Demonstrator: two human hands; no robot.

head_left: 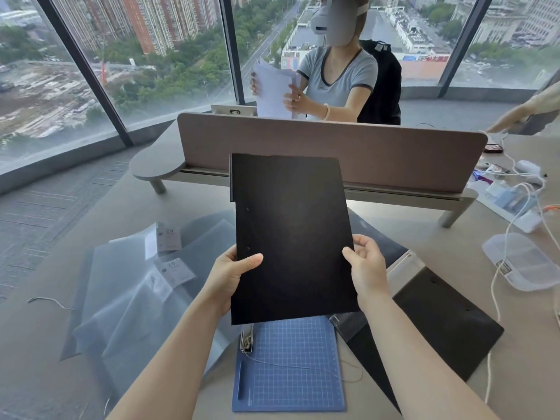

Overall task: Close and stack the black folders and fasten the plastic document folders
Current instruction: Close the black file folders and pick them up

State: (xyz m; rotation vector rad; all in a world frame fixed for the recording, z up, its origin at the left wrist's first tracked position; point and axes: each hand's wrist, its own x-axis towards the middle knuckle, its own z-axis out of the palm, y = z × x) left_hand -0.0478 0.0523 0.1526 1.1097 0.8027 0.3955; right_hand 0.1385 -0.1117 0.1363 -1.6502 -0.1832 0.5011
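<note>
A closed black folder (291, 234) is held up above the desk, tilted toward me. My left hand (231, 275) grips its lower left edge, thumb on the front. My right hand (368, 268) grips its right edge. A second black folder (445, 322) lies open on the desk at the right, partly under my right arm. Several translucent plastic document folders (130, 292) with small white labels lie overlapping on the left of the desk.
A blue cutting mat (291, 362) lies near me with a metal clip (247, 341) and thin string. A desk divider (333, 147) stands behind. White cables, a clear plastic box (524, 262) and clutter sit at right. A person holding papers sits opposite.
</note>
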